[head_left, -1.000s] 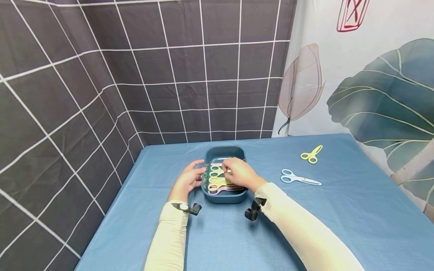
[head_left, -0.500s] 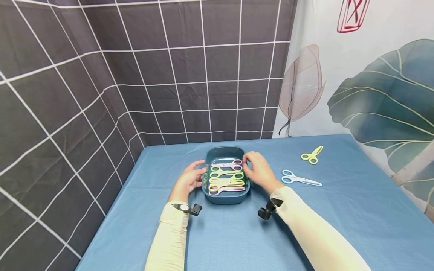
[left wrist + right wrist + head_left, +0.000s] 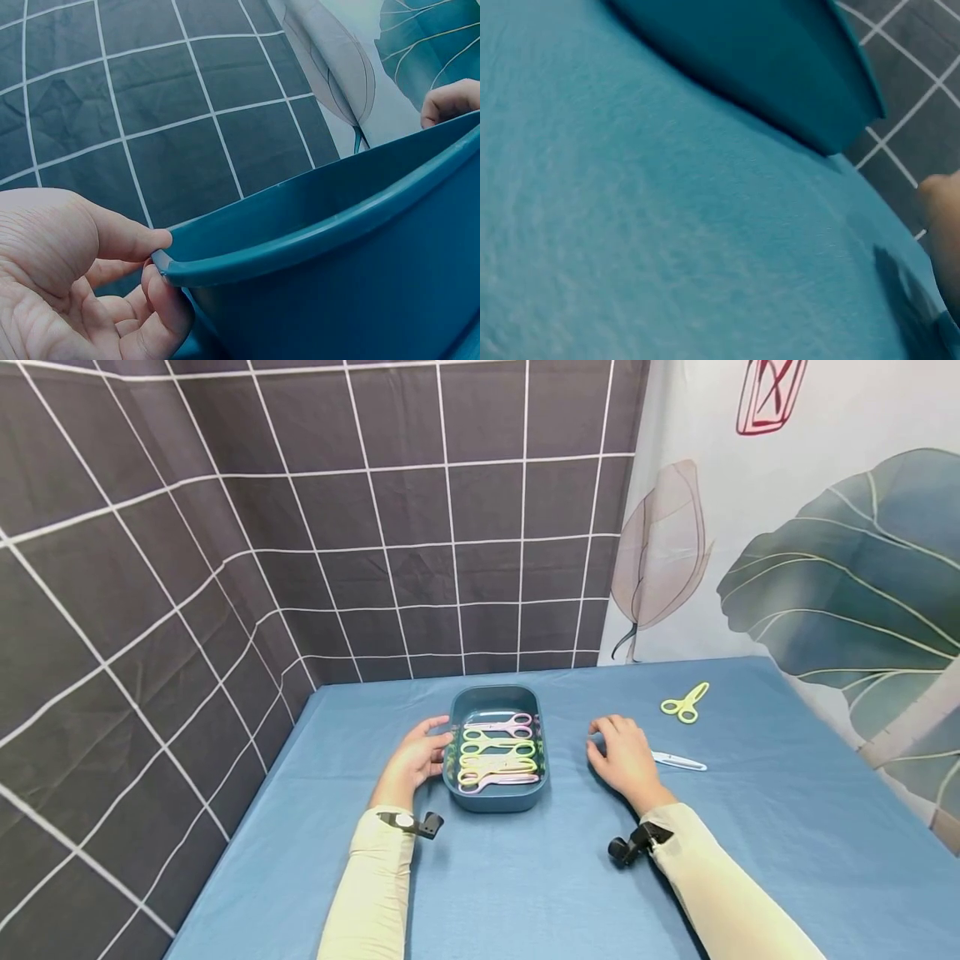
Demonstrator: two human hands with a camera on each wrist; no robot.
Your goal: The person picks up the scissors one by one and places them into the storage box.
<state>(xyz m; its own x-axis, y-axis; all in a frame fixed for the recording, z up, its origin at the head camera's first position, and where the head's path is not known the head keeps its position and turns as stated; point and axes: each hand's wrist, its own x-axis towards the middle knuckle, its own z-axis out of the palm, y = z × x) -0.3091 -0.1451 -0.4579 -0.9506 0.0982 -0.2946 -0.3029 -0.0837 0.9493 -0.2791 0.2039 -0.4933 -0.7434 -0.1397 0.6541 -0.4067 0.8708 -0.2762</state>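
A dark blue-green box (image 3: 497, 804) stands on the table with several scissors lying in a row inside it, among them pink scissors (image 3: 491, 726) at the far end and yellow scissors (image 3: 502, 767) closer in. My left hand (image 3: 411, 762) pinches the box's left rim between thumb and fingers, plain in the left wrist view at the box's wall (image 3: 300, 262). To the right of the box, my right hand (image 3: 626, 758) hovers with loosely bent fingers over pale blue scissors (image 3: 681, 762). Only their blades show; the handles are hidden behind that hand.
Yellow-green scissors (image 3: 686, 703) lie farther back on the right. A blue cloth (image 3: 487, 885) covers the table. Behind it hangs a dark checked curtain (image 3: 420, 577), and a white leaf-patterned one (image 3: 675, 610) is at the right.
My right hand has come out of the box and moved right to the pale blue scissors, leaving the pink scissors in view at the far end. My left hand stays at the rim.
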